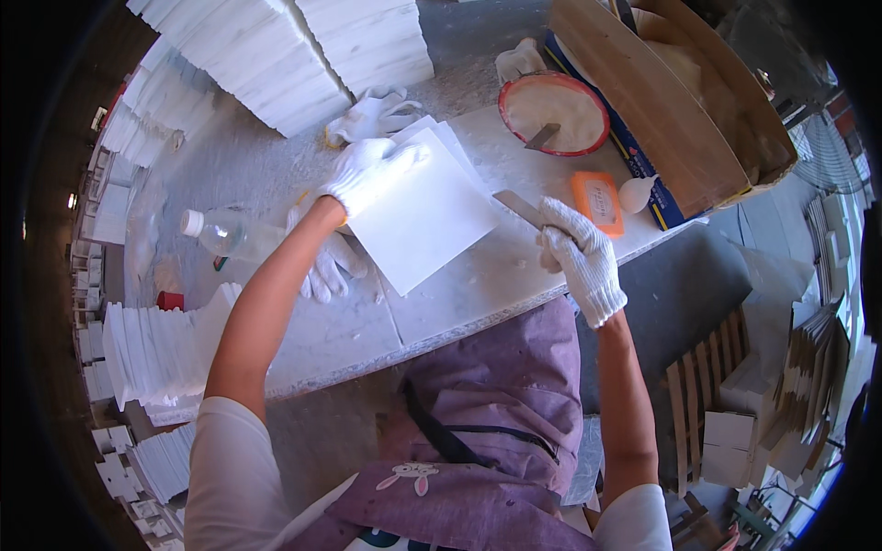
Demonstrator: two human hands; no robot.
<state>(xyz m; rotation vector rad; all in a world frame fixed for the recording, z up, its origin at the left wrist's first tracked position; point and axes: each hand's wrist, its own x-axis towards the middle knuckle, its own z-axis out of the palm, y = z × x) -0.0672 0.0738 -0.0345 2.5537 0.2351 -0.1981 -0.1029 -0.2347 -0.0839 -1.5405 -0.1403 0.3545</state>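
Observation:
A white square tile [424, 220] lies turned on the worktable, with another white sheet-like piece partly under its far edge. My left hand [372, 173], in a white knit glove, rests flat on its far left part, fingers stretched out and partly washed out by glare. To the right of the tile, my right hand [579, 257], gloved too, is closed around a flat scraper [520, 208]. The blade points left toward the tile's right corner, apart from it. Loose white gloves [372, 115] lie beyond my left hand, and another glove [328, 271] is by my left forearm.
A red-rimmed bowl [574, 110] of pale paste, with a blade in it, stands at far right beside an orange packet [597, 204], a white bulb [637, 195] and an open cardboard box [661, 101]. Tile stacks [248, 55] stand at the back; a clear bottle [230, 234] lies left.

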